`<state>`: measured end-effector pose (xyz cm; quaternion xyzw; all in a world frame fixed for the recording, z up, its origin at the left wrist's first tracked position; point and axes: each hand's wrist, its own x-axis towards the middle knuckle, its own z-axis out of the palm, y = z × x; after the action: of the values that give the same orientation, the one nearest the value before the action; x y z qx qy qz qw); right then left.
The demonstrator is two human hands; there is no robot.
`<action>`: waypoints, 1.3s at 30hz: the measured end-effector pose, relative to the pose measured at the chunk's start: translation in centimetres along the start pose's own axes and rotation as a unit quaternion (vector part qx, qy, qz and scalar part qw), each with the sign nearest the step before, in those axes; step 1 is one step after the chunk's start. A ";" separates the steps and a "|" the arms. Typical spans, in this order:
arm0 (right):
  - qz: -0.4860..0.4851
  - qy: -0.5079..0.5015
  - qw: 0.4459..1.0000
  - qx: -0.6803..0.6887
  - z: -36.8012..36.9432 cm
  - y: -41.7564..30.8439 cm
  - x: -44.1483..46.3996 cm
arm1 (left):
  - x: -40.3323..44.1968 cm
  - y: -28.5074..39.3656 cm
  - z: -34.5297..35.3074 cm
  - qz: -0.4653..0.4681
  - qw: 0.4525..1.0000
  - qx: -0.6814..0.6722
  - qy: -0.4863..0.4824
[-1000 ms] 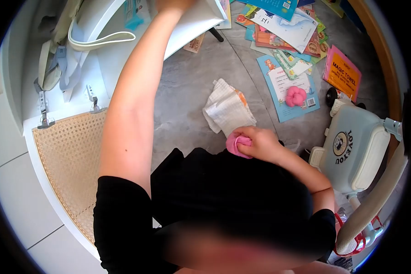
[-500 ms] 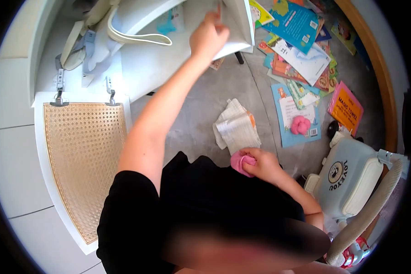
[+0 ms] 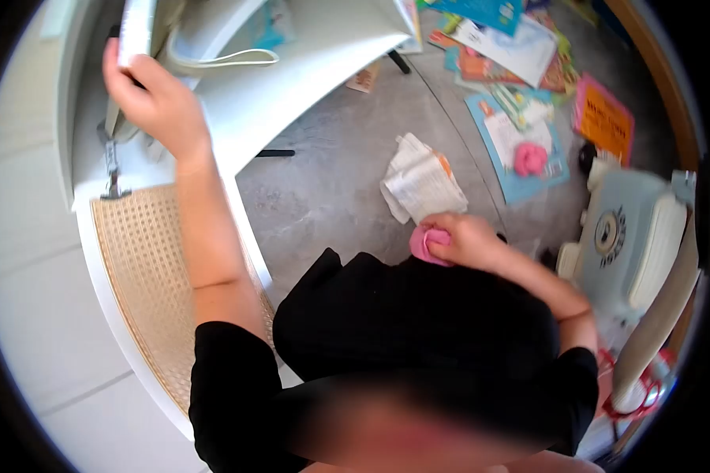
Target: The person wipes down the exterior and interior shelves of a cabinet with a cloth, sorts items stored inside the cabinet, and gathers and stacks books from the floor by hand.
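My left hand [image 3: 156, 102] is raised at the upper left, its fingers around the lower end of a white, flat upright object [image 3: 136, 30] that I cannot identify. Beside it, a bag with a pale strap [image 3: 225, 58] lies in the white cabinet [image 3: 292, 87]. Near my knees, my right hand [image 3: 467, 240] is closed on a pink cloth-like item [image 3: 427, 243]. Just beyond that hand, a crumpled white cloth [image 3: 420, 183] with an orange patch lies on the grey floor.
Books and papers [image 3: 505, 51] are scattered at the upper right. A pink knotted item [image 3: 530, 158] rests on a blue booklet [image 3: 503, 176]. An orange towel pack [image 3: 603, 122] and a blue-grey wheeled seat [image 3: 625, 236] stand right. An open woven door [image 3: 146, 260] is at left.
My left hand has moved from inside the cabinet to its left side and now holds the white object. My right hand keeps the pink item near my knees. The view has shifted.
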<state>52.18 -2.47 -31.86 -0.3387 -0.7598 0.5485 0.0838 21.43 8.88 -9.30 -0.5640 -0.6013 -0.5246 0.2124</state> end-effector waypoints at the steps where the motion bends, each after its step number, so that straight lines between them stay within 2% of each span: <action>1: -0.028 0.014 0.999 0.003 0.0 0.0 -0.1 | 1.7 -0.8 1.5 0.012 1.000 0.004 0.012; 3: -0.022 0.013 1.000 0.009 0.5 0.5 -0.4 | 6.3 -5.7 4.9 0.064 0.996 0.068 -0.013; 5: -0.018 0.008 1.000 0.013 1.0 0.4 -0.8 | 10.1 -10.9 8.0 0.074 0.980 0.136 -0.128; 6: -0.014 0.006 1.000 0.014 1.1 0.3 -0.9 | 10.3 -11.7 9.1 0.078 0.975 0.164 -0.126; 8: -0.015 0.006 1.000 0.026 1.0 0.3 -1.2 | 9.8 -10.7 10.1 0.083 0.965 0.221 -0.118; 9: -0.019 0.009 0.999 0.041 1.0 0.3 -1.2 | 8.8 -10.5 10.2 0.071 0.979 0.167 -0.088; 11: -0.020 0.019 0.998 0.058 0.7 0.5 -1.2 | 4.1 -4.3 8.9 0.050 0.997 0.058 -0.024; 14: -0.013 0.030 0.998 0.053 -0.1 0.9 -1.1 | -3.8 -4.9 5.4 0.282 0.941 -0.020 -0.189; 15: -0.008 0.034 0.999 0.041 -0.3 1.1 -1.1 | -7.3 -4.8 5.4 0.382 0.902 0.044 -0.194; 16: -0.001 0.037 0.999 0.026 -0.6 1.2 -0.9 | -9.9 -3.7 5.3 0.440 0.839 0.101 -0.304; 17: -0.006 0.040 0.999 0.025 -0.8 1.2 -0.7 | -11.7 -3.4 5.8 0.404 0.838 0.116 -0.347; 18: -0.011 0.040 0.999 0.024 -1.0 1.2 -0.7 | -12.9 -5.1 6.3 0.326 0.844 0.143 -0.401; 21: -0.012 0.037 0.999 0.015 -1.4 0.6 -0.5 | -11.9 -10.9 10.2 0.128 0.891 0.284 -0.331; 23: -0.009 0.035 0.999 0.015 -1.4 0.2 -0.3 | -9.5 -11.5 11.6 0.028 0.882 0.349 -0.316; 26: -0.009 0.036 0.999 0.024 -1.0 0.4 -0.3 | -7.5 -14.6 14.3 -0.019 0.850 0.426 -0.308; 29: -0.008 0.047 0.998 0.032 -0.6 0.7 -0.5 | -6.6 -14.0 15.7 -0.063 0.790 0.467 -0.393; 35: 0.007 0.039 0.999 0.031 -0.5 1.0 -1.4 | -6.7 -18.0 15.5 -0.091 0.781 0.425 -0.448; 37: 0.018 0.030 0.999 0.025 -0.4 1.0 -1.5 | -7.8 -18.6 14.1 -0.061 0.827 0.399 -0.392; 39: 0.017 0.023 0.999 0.020 -0.4 0.9 -1.5 | -8.7 -16.4 11.5 -0.034 0.871 0.353 -0.340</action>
<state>53.94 -2.92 -32.11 -0.3626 -0.7406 0.5572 0.0982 12.85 17.94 -27.24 -0.5737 -0.8006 -0.0602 0.1622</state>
